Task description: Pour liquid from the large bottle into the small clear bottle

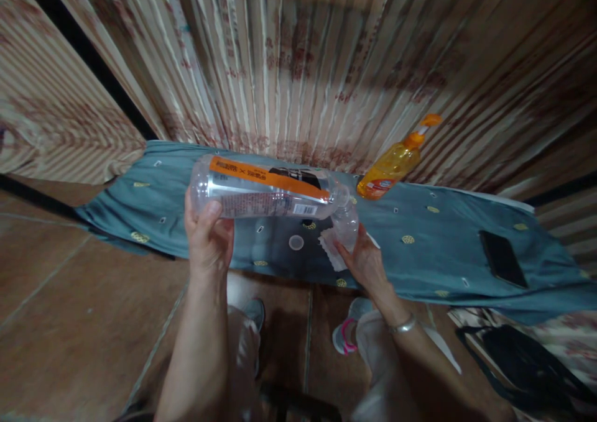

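A large clear plastic bottle [261,189] with an orange, black and silver label lies nearly level in the air. Its base end rests in my left hand [208,229], whose fingers wrap round it from below with the thumb on the near side. At the other end, the bottle's neck meets the mouth of a small clear plastic bottle [346,223], held tilted by my right hand [364,254]. Whether liquid passes between them I cannot make out. Just left of my right hand is a white cloth or tissue [332,248]. A small round translucent cap [296,242] lies below the large bottle.
An orange pump bottle [390,168] with yellow liquid stands at the back right of the narrow bench covered in teal cloth [408,266]. A black phone [502,258] lies on the right. Behind hangs a striped curtain [289,74]. A black bag [522,360] sits at lower right.
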### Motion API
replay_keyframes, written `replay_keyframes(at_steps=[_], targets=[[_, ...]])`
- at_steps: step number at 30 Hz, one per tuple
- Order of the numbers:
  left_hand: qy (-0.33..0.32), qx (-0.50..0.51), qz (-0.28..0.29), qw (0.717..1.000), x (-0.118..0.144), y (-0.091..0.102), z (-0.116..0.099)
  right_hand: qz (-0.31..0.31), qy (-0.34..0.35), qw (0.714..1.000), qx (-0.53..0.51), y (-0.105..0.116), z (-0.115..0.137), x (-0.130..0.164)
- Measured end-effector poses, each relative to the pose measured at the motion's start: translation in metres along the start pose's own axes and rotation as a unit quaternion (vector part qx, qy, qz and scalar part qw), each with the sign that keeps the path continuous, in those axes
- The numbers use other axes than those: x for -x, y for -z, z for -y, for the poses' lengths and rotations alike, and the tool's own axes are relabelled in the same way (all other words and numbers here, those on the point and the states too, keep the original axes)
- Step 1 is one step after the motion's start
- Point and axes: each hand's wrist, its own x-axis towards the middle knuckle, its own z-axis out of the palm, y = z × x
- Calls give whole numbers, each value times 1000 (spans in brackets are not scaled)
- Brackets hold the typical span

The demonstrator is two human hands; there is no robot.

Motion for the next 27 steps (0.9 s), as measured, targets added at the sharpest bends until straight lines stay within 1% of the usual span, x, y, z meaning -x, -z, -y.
replay_keyframes(at_steps=[5,9,15,22,27], targets=[[10,0,-24,1000,0,-2,1,-5,31,999,-17,-1,-3,-1],[3,13,-31,999,-1,-5,2,-7,22,1000,-4,-2,-3,-1],[-14,-25,12,1000,-4,-8,2,6,4,1000,1,-3,0,-2],[-22,4,41,999,-7,-9,0,11,8,1000,-21,-3,-2,-3],[-15,32,35,999,-8,-8,7,23,-9,999,-21,-3,-6,-2]])
